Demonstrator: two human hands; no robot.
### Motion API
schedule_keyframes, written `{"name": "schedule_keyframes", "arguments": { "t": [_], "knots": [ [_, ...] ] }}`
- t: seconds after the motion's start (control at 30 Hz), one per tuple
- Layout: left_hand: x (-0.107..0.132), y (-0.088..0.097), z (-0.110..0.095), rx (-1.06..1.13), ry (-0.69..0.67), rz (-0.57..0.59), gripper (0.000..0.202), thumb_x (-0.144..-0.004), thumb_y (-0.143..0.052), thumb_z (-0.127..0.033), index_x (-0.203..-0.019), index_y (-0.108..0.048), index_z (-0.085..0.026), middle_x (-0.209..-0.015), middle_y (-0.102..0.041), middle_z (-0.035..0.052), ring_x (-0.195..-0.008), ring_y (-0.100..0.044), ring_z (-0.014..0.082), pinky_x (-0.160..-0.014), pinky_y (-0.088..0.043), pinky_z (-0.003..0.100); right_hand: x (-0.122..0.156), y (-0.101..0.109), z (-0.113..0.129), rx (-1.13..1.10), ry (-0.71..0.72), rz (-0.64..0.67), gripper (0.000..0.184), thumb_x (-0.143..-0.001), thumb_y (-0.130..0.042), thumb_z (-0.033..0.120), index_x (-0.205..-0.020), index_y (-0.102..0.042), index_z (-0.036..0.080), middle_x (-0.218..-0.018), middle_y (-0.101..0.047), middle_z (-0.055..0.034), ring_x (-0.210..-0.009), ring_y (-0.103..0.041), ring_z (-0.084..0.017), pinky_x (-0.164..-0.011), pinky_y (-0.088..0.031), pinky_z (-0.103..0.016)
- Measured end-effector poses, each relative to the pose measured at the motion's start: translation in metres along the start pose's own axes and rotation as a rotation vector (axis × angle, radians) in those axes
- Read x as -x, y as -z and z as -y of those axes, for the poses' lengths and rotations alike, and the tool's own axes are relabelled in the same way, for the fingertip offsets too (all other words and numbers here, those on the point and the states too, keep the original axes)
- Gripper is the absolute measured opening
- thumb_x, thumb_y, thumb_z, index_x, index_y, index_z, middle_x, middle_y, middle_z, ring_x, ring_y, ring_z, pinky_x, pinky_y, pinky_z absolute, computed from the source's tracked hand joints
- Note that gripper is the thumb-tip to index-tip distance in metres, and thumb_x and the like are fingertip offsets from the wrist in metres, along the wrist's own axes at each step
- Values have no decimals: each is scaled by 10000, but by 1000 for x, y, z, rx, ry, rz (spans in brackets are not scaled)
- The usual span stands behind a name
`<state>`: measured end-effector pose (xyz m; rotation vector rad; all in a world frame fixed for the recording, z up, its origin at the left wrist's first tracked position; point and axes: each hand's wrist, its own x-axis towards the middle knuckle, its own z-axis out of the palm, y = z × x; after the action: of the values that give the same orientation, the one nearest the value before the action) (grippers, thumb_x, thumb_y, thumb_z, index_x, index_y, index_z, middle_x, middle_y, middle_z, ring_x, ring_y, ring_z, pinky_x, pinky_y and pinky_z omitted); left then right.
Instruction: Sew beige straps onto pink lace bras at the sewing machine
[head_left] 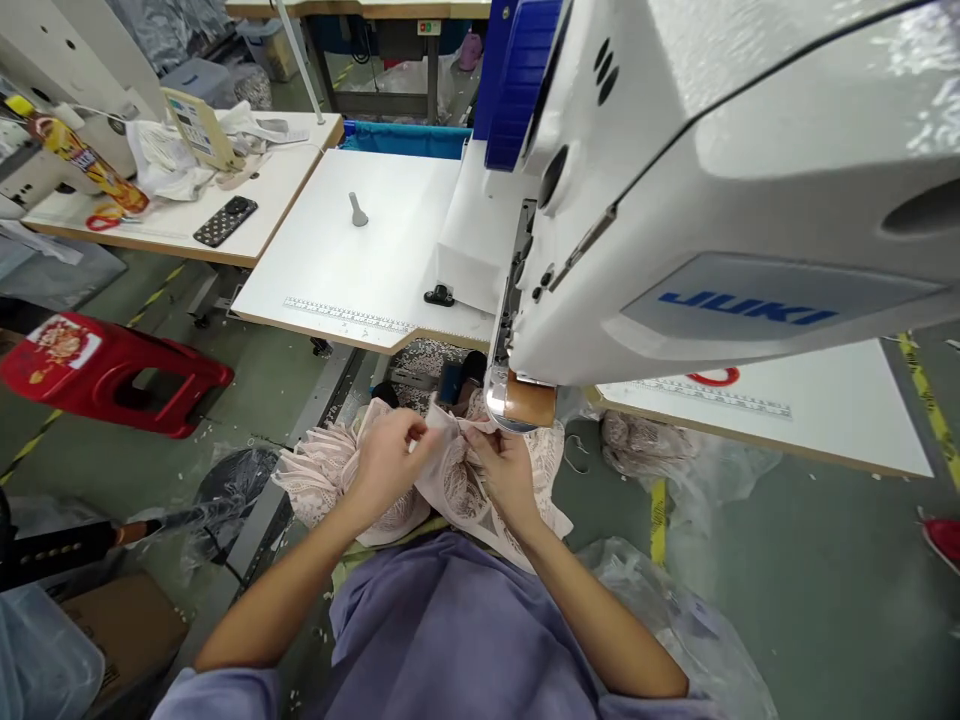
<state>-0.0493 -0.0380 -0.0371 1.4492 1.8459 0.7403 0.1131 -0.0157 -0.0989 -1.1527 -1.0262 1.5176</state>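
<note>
A pale pink lace garment [457,480] lies bunched on my lap, below the head of a white JUKI sewing machine [675,200]. My left hand [390,460] pinches the garment's upper edge with closed fingers. My right hand [506,470] grips the lace just to the right, fingers curled into the fabric. Both hands sit close under the machine's needle end [517,400], where a brown tape-wrapped part shows. More pink lace [322,470] spills to the left of my left hand.
The white machine table [360,260] carries a printed ruler strip and a small grey peg [358,209]. A red plastic stool [112,375] stands at left. Another table [172,200] holds a phone, papers and scissors. Plastic bags lie on the green floor [787,560].
</note>
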Motion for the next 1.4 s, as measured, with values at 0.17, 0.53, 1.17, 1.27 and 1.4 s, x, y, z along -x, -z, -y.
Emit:
{"name": "schedule_keyframes", "arguments": {
  "t": [0.17,0.53,1.17,1.27,1.4],
  "knots": [
    [0,-36,6,441,97,178,342,-924,-545,-462,-914,-693,-153,-870,-714,54,-819,-641,190,-724,-505,284,14,19,-13,571,401,144,90,-885,-632,296,-911,-698,240,-1039,-689,-81,-1013,-636,-251,-899,-529,-432],
    [15,-17,-22,568,130,272,330,-957,-526,-445,-891,-682,-161,-821,-652,28,-774,-587,154,-712,-476,252,8,30,25,745,408,155,332,-925,-616,388,-1208,-701,236,-953,-701,-68,-668,-624,-153,-685,-563,-315],
    [-15,-39,1,104,-39,235,449,-958,-459,-494,-626,-521,-198,-589,-564,-6,-586,-524,158,-596,-368,277,-110,207,76,1425,442,-246,485,-918,-313,94,-1294,-612,156,-1309,-637,-166,-1243,-559,-286,-1050,-442,-482],
    [-14,-41,1,164,12,309,436,-953,-455,-518,-686,-575,-195,-656,-622,16,-643,-580,179,-619,-417,283,-150,256,115,1551,288,-152,431,-838,-461,100,-1227,-645,128,-1205,-679,-187,-1112,-605,-309,-965,-474,-442],
    [-8,-36,-12,334,69,380,365,-946,-489,-479,-839,-662,-176,-825,-700,54,-786,-644,201,-711,-485,291,-146,271,123,1626,209,15,312,-867,-545,246,-1139,-658,141,-1031,-694,-175,-934,-639,-289,-798,-488,-361]
  ]
}}
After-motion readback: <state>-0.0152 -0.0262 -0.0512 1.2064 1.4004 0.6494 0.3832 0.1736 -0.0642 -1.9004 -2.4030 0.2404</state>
